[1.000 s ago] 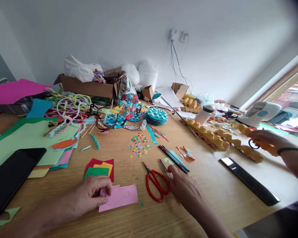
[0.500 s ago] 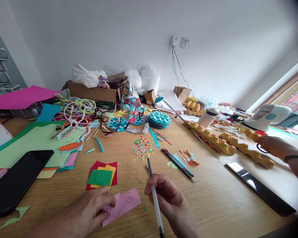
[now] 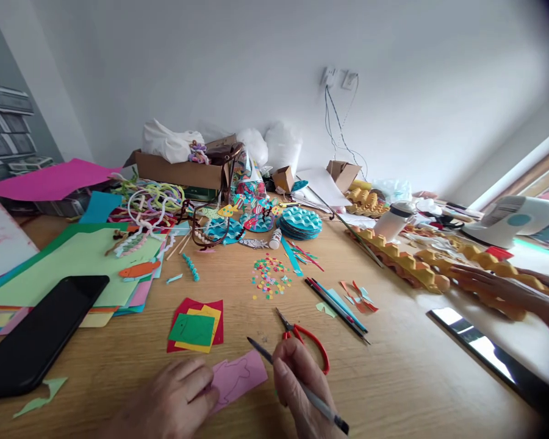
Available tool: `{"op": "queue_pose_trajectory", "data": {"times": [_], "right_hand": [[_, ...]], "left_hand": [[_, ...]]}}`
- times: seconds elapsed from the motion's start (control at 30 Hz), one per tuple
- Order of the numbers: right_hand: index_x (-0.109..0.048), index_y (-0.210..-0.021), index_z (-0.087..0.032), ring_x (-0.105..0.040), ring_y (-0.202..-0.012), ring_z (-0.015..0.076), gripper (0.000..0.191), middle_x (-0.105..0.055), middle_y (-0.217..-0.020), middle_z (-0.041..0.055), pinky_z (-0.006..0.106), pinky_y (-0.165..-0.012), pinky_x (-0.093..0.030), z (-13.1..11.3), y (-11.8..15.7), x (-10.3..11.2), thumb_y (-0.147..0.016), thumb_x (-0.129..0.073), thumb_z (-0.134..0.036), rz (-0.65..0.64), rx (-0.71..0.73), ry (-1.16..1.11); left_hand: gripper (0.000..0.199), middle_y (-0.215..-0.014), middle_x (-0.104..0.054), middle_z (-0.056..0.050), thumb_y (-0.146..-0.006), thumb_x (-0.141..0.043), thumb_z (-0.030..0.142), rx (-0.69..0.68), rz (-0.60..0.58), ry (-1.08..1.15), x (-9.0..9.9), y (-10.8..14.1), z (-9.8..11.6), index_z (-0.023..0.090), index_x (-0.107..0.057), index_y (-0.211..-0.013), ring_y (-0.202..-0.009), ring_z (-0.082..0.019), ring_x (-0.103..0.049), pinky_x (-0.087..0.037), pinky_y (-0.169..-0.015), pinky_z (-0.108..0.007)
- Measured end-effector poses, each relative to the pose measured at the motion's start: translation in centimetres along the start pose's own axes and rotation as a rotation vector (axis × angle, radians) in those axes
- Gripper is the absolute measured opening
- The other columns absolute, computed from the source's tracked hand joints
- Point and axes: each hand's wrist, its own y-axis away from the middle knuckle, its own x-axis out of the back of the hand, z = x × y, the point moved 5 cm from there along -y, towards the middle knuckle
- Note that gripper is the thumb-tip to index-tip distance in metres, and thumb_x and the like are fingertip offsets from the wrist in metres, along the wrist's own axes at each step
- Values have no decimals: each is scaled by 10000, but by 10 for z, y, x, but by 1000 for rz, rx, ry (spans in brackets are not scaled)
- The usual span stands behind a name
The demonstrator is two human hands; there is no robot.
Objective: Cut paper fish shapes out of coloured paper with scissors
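Observation:
A piece of pink paper (image 3: 242, 373) with a drawn pencil-like outline lies on the wooden table. My left hand (image 3: 176, 387) is closed on its left end, fingers bent and covering that part. In my right hand (image 3: 297, 378) is a pen with a clear barrel (image 3: 318, 401), its dark tip pointing up and left, above the paper's right end and apart from it. Just behind the right hand lies a red-handled cutting or gripping tool (image 3: 313, 340), partly hidden. Stacked green (image 3: 192, 329), yellow and red paper pieces rest beyond my left hand.
A black phone (image 3: 46, 335) lies at left beside stacked coloured sheets (image 3: 73, 268). Confetti dots (image 3: 269, 277) and pencils (image 3: 338, 311) sit beyond my hands. On the right, another person's hand (image 3: 498, 286) reaches over yellow egg-carton strips (image 3: 402, 262) near a shiny black slab (image 3: 471, 344).
My right hand has swung the pen's tip leftward and down toward the pink paper, uncovering the red-handled tool. The other person's hand has moved down over the egg-carton strips. The view has shifted slightly.

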Motion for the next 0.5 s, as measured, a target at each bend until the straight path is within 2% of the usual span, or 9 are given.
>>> {"op": "queue_pose_trajectory", "data": {"times": [0.1, 0.3, 0.4, 0.5], "right_hand": [[-523, -864, -183, -318, -502, 110, 406, -338, -551, -58, 236, -487, -240, 6, 0, -11, -859, -433, -579, -45, 5, 32], [-531, -886, -193, -484, -615, 142, 358, -555, -698, 12, 234, -561, -347, 5, -4, -26, -865, -400, -525, -74, 128, 158], [-527, -865, -193, -466, -584, 131, 290, -528, -664, -3, 221, -540, -346, 3, -5, -28, -857, -421, -463, -110, 131, 212], [-524, -814, -189, -410, -535, 115, 212, -452, -601, -28, 209, -495, -314, 2, -5, -27, -828, -477, -395, -111, 127, 234]], "left_hand": [[264, -794, -639, 17, -910, -372, 116, -37, -42, -15, -2, -1, 1, 250, -598, -892, -716, -154, -548, -459, -688, -218], [187, -801, -632, 19, -876, -434, 118, -30, -147, 28, -3, -4, 0, 226, -583, -838, -698, -148, -531, -421, -624, -208], [125, -803, -625, 27, -847, -493, 138, -24, -188, 70, 0, -7, -2, 227, -579, -826, -696, -142, -524, -403, -601, -201], [147, -790, -626, 29, -830, -506, 106, -22, -170, 107, 3, -9, -3, 227, -573, -780, -685, -142, -525, -395, -604, -209]]}}
